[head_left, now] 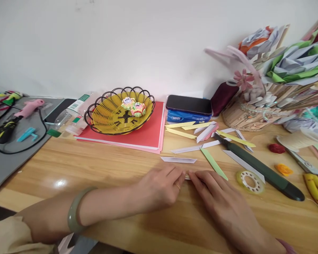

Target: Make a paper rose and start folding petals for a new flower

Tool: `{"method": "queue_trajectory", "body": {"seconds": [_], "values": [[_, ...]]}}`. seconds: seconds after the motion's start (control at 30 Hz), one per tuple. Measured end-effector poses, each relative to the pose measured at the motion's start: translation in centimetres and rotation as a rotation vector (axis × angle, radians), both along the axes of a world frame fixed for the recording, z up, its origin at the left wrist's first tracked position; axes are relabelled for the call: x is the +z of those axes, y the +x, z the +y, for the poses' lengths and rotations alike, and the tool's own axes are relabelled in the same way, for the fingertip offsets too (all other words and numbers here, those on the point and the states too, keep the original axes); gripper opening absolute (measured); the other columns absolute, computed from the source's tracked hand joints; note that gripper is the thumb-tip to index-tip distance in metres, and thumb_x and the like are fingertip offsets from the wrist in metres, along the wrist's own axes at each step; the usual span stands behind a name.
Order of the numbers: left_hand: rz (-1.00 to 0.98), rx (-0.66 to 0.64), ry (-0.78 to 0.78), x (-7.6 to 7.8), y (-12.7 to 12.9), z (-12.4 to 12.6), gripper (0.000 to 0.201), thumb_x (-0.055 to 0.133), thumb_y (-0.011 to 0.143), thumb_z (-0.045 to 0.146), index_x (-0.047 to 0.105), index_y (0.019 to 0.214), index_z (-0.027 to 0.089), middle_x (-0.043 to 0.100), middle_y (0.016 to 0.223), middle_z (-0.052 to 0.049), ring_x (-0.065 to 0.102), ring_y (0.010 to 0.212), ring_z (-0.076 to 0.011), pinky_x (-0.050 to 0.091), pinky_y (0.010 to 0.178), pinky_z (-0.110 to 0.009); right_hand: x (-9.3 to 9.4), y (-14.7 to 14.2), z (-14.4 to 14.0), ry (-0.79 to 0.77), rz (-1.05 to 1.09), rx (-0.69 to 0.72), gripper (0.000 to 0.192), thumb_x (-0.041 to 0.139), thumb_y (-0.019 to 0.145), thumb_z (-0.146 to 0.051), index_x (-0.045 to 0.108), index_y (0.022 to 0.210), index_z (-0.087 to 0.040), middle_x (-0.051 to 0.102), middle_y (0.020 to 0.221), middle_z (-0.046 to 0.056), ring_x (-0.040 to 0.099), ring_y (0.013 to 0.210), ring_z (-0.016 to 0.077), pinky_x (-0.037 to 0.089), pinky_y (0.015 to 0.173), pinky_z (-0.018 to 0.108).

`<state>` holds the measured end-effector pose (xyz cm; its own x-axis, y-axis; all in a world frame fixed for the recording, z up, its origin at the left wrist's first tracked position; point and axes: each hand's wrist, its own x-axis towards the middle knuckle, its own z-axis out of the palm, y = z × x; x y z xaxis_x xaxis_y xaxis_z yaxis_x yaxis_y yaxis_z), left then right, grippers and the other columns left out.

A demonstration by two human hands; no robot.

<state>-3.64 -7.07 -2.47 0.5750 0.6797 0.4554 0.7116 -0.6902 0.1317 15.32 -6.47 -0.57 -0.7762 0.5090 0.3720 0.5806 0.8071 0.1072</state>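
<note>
My left hand (161, 187) and my right hand (214, 188) meet low over the wooden table. Between their fingertips shows a small piece of a pale paper strip (187, 176); the fingers cover most of it. Both hands are closed, pressing the strip from either end. Just beyond them lies a flat white folded strip (178, 160) with slanted ends. A green paper strip (213, 163) runs beside the right hand's fingers. Further back are several yellow strips (180, 125) and white ones in a loose pile. The left wrist wears a jade bangle (78, 210).
Right of the hands lie a tape roll (250, 181), a dark green craft knife (265, 171) and yellow-handled scissors (316, 188). A yellow woven basket (106, 114) rests on red paper (148, 137). Behind stand a phone (188, 103) and a stick container (241, 116). A pink glue gun (29, 107) lies left.
</note>
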Motion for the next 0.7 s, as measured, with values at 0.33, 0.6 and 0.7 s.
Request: {"method": "queue_trajectory", "body": {"seconds": [0.33,0.6,0.7], "values": [[0.087,-0.037,0.180,0.3,-0.1,0.2,0.022,0.043,0.087,0.015,0.056,0.102,0.007,0.062,0.077,-0.006,0.059,0.075,-0.0144,0.052,0.059,-0.023,0.0,-0.5,-0.1,0.019,-0.016,-0.013,0.034,0.027,0.086,-0.003,0.055,0.103,0.001,0.060,0.086,0.017,0.057,0.080,0.0239,0.054,0.065,0.037],[0.007,-0.017,0.149,-0.1,0.3,0.5,0.021,0.039,0.090,0.016,0.058,0.093,0.011,0.063,0.078,-0.004,0.058,0.075,-0.0114,0.051,0.063,-0.021,-0.5,1.5,0.0,-0.233,0.143,-0.061,0.035,0.031,0.091,-0.016,0.046,0.123,-0.013,0.058,0.107,0.013,0.056,0.098,0.0211,0.051,0.080,0.036],[-0.027,0.005,0.137,-0.2,0.4,0.5,0.019,0.040,0.089,0.016,0.058,0.084,0.012,0.062,0.074,-0.002,0.057,0.069,-0.0102,0.049,0.058,-0.019,-0.4,2.4,-0.2,-0.171,0.122,-0.144,0.046,0.038,0.090,-0.022,0.033,0.135,-0.013,0.052,0.120,0.016,0.050,0.111,0.0257,0.048,0.084,0.041]]}}
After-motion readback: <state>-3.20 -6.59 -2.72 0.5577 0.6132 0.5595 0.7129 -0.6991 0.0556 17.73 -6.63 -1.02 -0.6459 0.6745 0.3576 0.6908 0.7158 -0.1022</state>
